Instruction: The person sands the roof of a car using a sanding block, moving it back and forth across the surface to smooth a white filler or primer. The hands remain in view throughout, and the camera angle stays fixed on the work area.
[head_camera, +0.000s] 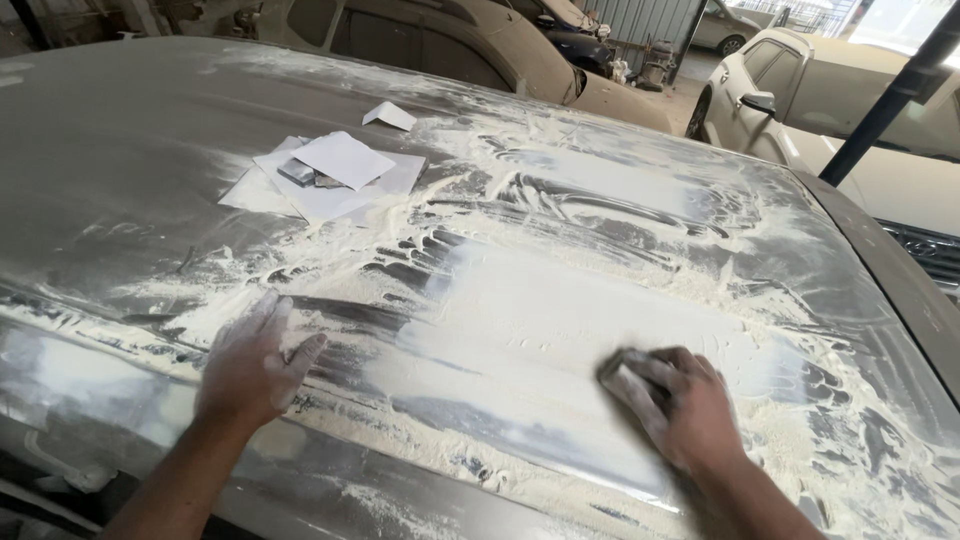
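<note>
A grey car panel (120, 150) fills the view, with pale patches of filler (560, 310) and white sanding dust across it. My right hand (690, 415) presses a small grey sanding block (632, 385) flat on the pale patch at the lower right. My left hand (250, 365) lies flat on the dusty panel at the lower left, fingers together and thumb apart, holding nothing.
Several white paper sheets (340, 160) with a small grey scraper (297, 171) lie on the panel at the back left, a folded piece of paper (390, 115) beyond them. A white car (830, 90) and a dark pole (890, 100) stand to the right, a dusty car (450, 40) behind.
</note>
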